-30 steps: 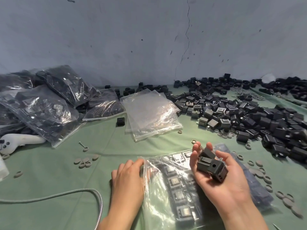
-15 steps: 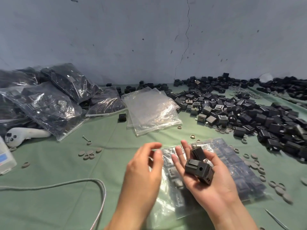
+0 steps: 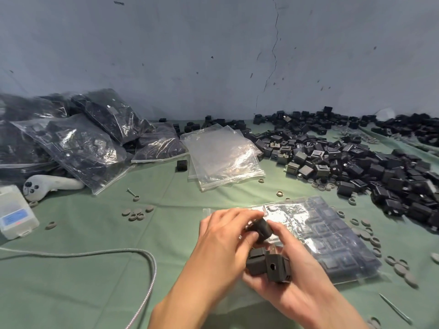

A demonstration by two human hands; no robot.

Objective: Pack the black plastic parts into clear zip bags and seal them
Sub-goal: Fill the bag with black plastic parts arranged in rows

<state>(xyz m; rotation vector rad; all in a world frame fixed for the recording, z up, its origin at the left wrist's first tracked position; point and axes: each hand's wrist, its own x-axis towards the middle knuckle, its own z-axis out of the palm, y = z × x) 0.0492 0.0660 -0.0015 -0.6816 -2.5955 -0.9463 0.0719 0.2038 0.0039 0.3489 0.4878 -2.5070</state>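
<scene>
Stock: small black boxy plastic parts, seemingly light and rigid, best held by flat sides, two cradled in my right grip, one pinched by my left grip, over the near clear zip bag.

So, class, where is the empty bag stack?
Head view, centre: the empty bag stack lies between filled bags on the left and loose black parts on the right.

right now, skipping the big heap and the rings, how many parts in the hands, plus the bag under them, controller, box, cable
parts in the left hand and right hand: 3
bag under the hands: 1
controller: 1
box: 1
cable: 1
total: 7
</scene>
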